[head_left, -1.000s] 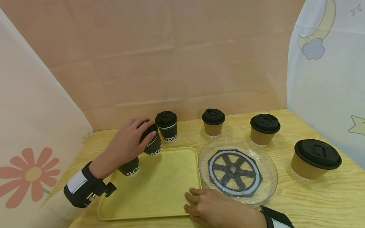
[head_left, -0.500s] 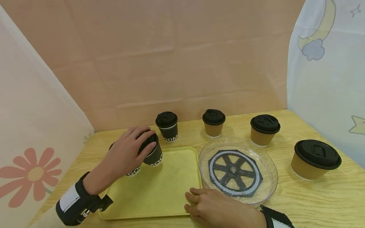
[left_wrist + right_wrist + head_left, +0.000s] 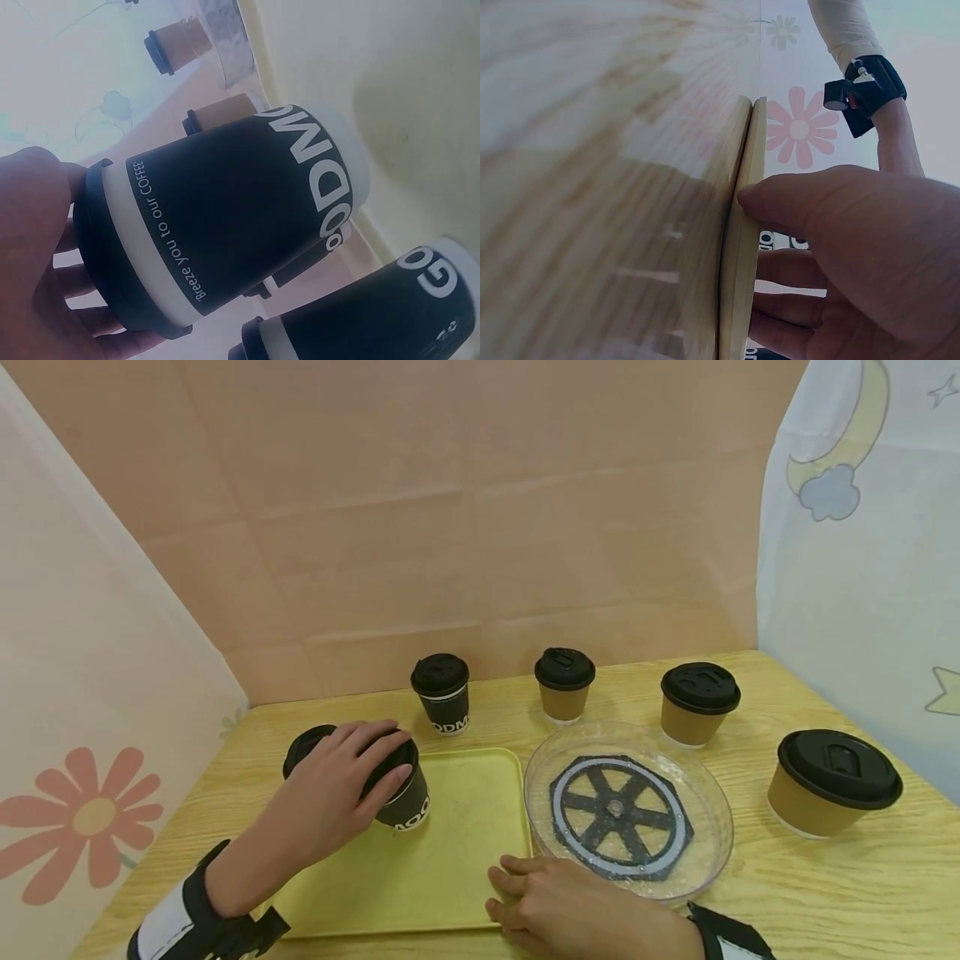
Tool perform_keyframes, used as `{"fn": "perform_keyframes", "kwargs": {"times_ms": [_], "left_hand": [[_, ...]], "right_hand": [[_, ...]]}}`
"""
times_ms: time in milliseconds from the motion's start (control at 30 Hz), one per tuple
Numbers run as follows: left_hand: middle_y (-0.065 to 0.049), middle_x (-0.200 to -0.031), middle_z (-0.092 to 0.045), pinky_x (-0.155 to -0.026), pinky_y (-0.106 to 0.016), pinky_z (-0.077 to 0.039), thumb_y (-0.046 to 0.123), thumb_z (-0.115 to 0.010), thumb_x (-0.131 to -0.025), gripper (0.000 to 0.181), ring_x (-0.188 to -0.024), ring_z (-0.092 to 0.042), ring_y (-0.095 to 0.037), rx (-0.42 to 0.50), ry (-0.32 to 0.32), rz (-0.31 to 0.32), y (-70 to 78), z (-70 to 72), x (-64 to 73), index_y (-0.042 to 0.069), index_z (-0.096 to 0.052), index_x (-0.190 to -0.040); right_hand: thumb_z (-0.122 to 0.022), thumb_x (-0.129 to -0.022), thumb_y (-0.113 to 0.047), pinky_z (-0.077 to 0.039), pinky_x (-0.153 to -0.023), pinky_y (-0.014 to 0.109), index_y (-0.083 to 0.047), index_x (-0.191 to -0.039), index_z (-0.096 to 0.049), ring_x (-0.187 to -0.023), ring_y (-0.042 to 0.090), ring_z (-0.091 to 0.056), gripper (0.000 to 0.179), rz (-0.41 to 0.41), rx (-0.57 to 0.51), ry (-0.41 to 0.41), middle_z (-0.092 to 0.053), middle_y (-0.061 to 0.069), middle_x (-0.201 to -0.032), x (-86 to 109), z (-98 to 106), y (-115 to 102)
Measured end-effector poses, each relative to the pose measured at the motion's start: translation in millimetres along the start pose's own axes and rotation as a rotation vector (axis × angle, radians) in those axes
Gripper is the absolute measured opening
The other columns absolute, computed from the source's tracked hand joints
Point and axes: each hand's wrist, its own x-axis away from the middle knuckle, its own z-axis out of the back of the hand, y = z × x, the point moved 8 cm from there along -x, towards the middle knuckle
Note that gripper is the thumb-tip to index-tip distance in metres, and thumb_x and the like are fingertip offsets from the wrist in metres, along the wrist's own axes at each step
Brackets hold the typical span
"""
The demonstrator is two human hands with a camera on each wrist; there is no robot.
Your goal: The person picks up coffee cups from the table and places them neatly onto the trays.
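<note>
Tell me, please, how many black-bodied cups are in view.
3: the held cup in the left hand, a second cup partly hidden behind that hand, and a third cup on the table beyond the yellow tray.

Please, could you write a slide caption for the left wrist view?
Left hand grips a black coffee cup by its lid, another black cup beside it.

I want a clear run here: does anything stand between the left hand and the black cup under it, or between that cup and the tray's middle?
Nothing visible does. The left hand grips the cup by its lid, with only bare tray towards the middle. Another black cup stands to the left, off that path.
</note>
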Motion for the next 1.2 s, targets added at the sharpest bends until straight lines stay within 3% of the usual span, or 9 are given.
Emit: {"fn": "perform_keyframes", "kwargs": {"times_ms": [333,600,800,1200], "left_hand": [[-0.005,-0.129,-0.062,-0.097,-0.047,-0.051,0.036,-0.062,-0.095,0.039,-0.117,-0.059,-0.027,0.005,0.012,-0.019,10.0,0.9,13.9,0.017,-0.062,-0.13],[-0.003,-0.13,-0.062,-0.098,-0.045,-0.051,0.04,-0.062,-0.094,0.04,-0.117,-0.059,-0.026,-0.005,-0.016,0.002,12.2,-3.2,23.4,0.019,-0.063,-0.128],[-0.003,-0.13,-0.063,-0.098,-0.045,-0.051,0.041,-0.061,-0.094,0.04,-0.117,-0.059,-0.025,0.0,-0.027,0.011,15.0,-3.8,27.2,0.019,-0.064,-0.128],[-0.002,-0.129,-0.063,-0.097,-0.044,-0.052,0.04,-0.061,-0.095,0.038,-0.116,-0.06,-0.024,0.002,-0.042,0.01,18.7,-5.5,33.0,0.02,-0.064,-0.127]], "right_hand": [[-0.054,-0.1,-0.031,-0.055,-0.083,0.02,-0.026,-0.116,-0.071,-0.108,0.008,-0.064,0.024,-0.002,0.009,0.001,-0.066,-0.009,-0.115,0.0,1,0],[-0.054,-0.1,-0.031,-0.056,-0.084,0.023,-0.026,-0.116,-0.071,-0.111,0.011,-0.064,0.024,-0.005,0.014,0.007,-0.066,-0.008,-0.118,0.4,1,-1],[-0.052,-0.101,-0.031,-0.055,-0.082,0.022,-0.026,-0.12,-0.07,-0.111,0.01,-0.062,0.027,-0.015,-0.003,-0.011,-0.065,-0.008,-0.12,1.6,1,0],[-0.052,-0.101,-0.031,-0.057,-0.089,0.028,-0.025,-0.12,-0.07,-0.117,0.017,-0.063,0.027,-0.028,-0.012,-0.022,-0.065,-0.005,-0.126,2.2,0,1]]}}
